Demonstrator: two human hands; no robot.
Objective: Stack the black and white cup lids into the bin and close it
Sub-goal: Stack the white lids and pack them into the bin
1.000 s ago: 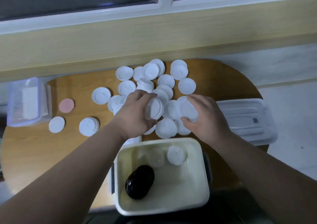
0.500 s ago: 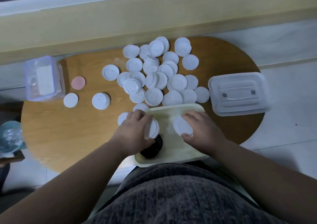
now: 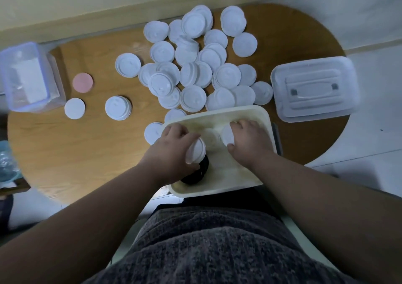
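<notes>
A cream bin stands at the near edge of the round wooden table. Inside the bin my left hand grips a small stack of white lids just above a stack of black lids. My right hand holds more white lids over the bin's middle, beside a white lid lying inside. Several loose white lids cover the table behind the bin. The bin's clear cover lies to the right.
A clear box stands at the table's left edge, with a pink disc, a flat white disc and a short white lid stack near it. A wall ledge runs behind the table. A water bottle shows at the far left.
Both hands have come back from the lid pile on the table into the bin, each carrying white lids. The camera has tilted down, so my lap now fills the bottom.
</notes>
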